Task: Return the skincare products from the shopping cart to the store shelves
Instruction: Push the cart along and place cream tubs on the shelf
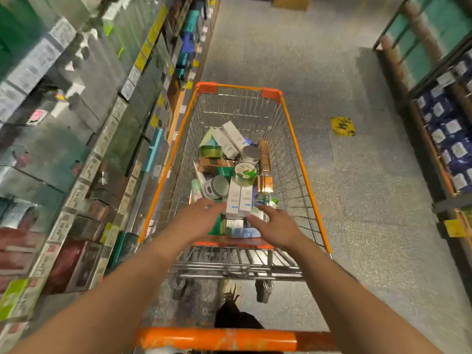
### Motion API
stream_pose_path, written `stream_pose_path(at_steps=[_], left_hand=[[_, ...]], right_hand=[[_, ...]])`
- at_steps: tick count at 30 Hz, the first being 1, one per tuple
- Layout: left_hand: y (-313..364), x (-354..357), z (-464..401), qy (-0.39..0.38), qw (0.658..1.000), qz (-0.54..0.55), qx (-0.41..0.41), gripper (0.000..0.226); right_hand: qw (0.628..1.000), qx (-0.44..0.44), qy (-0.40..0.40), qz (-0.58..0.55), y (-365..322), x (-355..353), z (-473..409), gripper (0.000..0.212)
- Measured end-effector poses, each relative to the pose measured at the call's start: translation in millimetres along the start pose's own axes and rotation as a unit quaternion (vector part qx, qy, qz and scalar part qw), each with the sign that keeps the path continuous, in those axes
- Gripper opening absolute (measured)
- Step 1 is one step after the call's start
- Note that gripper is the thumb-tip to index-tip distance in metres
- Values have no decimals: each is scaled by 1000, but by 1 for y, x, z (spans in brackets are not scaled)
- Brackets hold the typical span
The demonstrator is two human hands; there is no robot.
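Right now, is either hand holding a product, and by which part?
Nothing is held. The left hand and right hand reach open into the cart, either side of two white boxes.

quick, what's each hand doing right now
Left hand: open, holding nothing, over the orange wire shopping cart.
Right hand: open, holding nothing.

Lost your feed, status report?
Both hands, left and right, open, reaching into cart. White boxes between them, ungripped. Nothing blocking.

Orange-rimmed cart (301,159) w/ white boxes (238,200), green-lidded jars (245,173), copper boxes (265,183); grey speckled floor (370,187).
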State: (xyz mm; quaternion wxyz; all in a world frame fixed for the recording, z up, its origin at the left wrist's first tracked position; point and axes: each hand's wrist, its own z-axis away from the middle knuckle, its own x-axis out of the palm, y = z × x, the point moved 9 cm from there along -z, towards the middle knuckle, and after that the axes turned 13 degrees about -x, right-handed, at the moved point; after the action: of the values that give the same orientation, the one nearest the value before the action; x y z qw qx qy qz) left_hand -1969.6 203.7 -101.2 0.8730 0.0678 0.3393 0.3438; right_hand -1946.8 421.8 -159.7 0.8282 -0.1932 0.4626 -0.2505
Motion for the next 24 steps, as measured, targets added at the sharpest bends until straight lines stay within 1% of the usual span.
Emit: stream_pose_path(at_steps=[2,3,6,8,10,12,15,18,20,24], left_hand=[[8,2,-17,-11,1000,15,-4,52],[12,4,-25,-18,1000,23,-5,52],[20,10,-51,-22,999,34,-31,51],[19,10,-67,-17,995,81,-58,50],[19,14,-82,-26,990,122,-64,49],[18,16,-97,-32,985,155,-69,50],[9,22,-121,-34,976,187,-108,54],[0,31,-144,-36,974,180,-135,60],[-5,36,-157,-37,971,188,-145,63],[-12,43,-173,-43,946,262,-185,62]], right_hand=[[999,-5,20,-31,6,0,-27,101],[998,-6,29,-49,10,2,-42,105],[992,15,54,-114,26,14,-84,108],[989,27,69,-129,32,21,-108,101],[989,24,85,-117,36,26,-131,84],[989,22,107,-101,41,27,-154,70],[988,28,124,-85,49,30,-187,65],[985,26,150,-81,58,31,-219,71],[984,17,158,-81,62,34,-240,81],[987,-14,159,-19,64,41,-275,102]])
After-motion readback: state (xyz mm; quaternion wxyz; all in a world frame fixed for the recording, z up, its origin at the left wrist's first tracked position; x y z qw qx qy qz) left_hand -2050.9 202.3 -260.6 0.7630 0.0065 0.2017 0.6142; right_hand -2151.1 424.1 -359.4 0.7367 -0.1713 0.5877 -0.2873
